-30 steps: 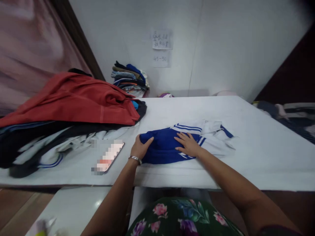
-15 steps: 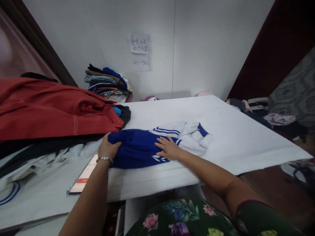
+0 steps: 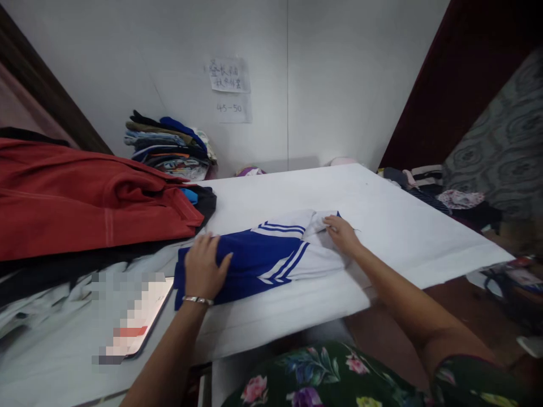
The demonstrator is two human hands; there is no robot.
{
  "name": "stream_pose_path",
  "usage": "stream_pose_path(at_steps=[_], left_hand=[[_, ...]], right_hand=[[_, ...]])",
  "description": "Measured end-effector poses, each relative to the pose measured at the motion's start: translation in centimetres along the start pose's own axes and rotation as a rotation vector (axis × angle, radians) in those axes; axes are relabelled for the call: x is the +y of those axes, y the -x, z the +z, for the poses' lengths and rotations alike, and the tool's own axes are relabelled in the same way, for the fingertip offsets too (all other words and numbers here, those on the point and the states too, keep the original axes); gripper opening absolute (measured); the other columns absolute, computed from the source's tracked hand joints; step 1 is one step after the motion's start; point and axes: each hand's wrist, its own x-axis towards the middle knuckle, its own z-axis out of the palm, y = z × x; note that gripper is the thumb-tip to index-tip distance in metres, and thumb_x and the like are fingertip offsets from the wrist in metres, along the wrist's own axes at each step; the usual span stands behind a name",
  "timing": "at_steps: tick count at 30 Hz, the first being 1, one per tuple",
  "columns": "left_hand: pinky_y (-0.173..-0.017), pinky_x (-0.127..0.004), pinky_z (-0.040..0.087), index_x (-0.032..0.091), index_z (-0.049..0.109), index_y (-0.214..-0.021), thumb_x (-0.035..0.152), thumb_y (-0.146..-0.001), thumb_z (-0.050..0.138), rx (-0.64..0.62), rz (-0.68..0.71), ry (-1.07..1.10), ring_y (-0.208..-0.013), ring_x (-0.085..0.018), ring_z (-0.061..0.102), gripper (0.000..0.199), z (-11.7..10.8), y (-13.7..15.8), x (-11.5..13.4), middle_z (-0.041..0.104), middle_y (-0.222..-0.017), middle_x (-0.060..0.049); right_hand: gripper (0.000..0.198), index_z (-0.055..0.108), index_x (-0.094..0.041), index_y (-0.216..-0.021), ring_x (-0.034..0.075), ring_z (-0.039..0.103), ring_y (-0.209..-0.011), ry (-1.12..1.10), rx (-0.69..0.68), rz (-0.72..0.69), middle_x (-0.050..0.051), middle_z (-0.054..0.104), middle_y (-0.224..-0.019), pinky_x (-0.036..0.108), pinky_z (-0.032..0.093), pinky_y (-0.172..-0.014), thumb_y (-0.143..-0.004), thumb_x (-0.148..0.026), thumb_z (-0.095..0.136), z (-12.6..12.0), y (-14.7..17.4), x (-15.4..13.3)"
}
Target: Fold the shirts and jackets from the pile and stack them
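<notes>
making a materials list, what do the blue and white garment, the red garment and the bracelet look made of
Blue and white garment: probably soft, matte knit; it lies in gentle folds. Red garment: likely heavier woven cloth, matte, with visible stitch lines. Bracelet: seemingly polished metal, from its silvery shine.

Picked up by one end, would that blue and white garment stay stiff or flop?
It would probably flop: the blue and white garment lies slack, its white part softly creased. It looks fairly light, since it lies thin and low on the table. Pushed, it might bunch up rather than roll, being flat under the left hand.
</notes>
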Motion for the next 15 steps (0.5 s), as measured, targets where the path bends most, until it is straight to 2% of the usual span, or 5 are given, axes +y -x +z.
stream_pose_path(at_steps=[2,3,5,7,15], left_hand=[[-0.11,-0.048,0.026,0.017,0.049,-0.133,0.044,-0.088,0.046,-0.12,0.153,0.018,-0.138,-0.029,0.029,0.052,1.3,0.4,1.6,0.041,-0.146,-0.013],[-0.11,-0.049,0.025,0.018,0.05,-0.133,0.046,-0.088,0.046,-0.193,0.187,0.01,-0.138,-0.029,0.029,0.053,2.1,0.7,2.1,0.04,-0.147,-0.012],[-0.111,-0.051,0.024,0.019,0.049,-0.135,0.049,-0.088,0.045,-0.328,0.197,-0.015,-0.138,-0.03,0.03,0.055,3.4,1.2,2.6,0.039,-0.147,-0.011],[-0.111,-0.052,0.022,0.02,0.047,-0.137,0.05,-0.089,0.042,-0.413,0.184,-0.033,-0.138,-0.029,0.031,0.057,4.3,1.7,2.6,0.04,-0.147,-0.01],[-0.113,-0.049,0.02,0.022,0.044,-0.14,0.052,-0.091,0.039,-0.416,0.169,-0.028,-0.139,-0.027,0.029,0.057,4.4,2.1,2.4,0.039,-0.148,-0.008]], right_hand=[[0.032,0.07,-0.021,-0.106,0.024,0.057,-0.114,0.079,-0.013,0.062,0.007,0.067,-0.115,0.041,0.042,-0.102,-0.083,-0.019,0.048,-0.8,0.0,2.5],[0.032,0.07,-0.021,-0.107,0.023,0.057,-0.114,0.119,-0.046,0.083,0.007,0.067,-0.116,0.039,0.042,-0.101,-0.083,-0.019,0.048,-1.0,0.1,3.3],[0.033,0.068,-0.02,-0.11,0.023,0.056,-0.114,0.189,-0.124,0.111,0.007,0.065,-0.119,0.036,0.042,-0.1,-0.083,-0.019,0.049,-1.1,0.1,4.1],[0.035,0.067,-0.018,-0.114,0.024,0.056,-0.113,0.229,-0.177,0.129,0.009,0.065,-0.12,0.035,0.043,-0.097,-0.084,-0.019,0.049,-0.9,0.2,4.3],[0.028,0.072,-0.02,-0.097,0.021,0.057,-0.102,0.28,-0.172,0.127,0.005,0.068,-0.107,0.028,0.045,-0.086,-0.085,-0.017,0.046,-1.0,0.8,4.4]])
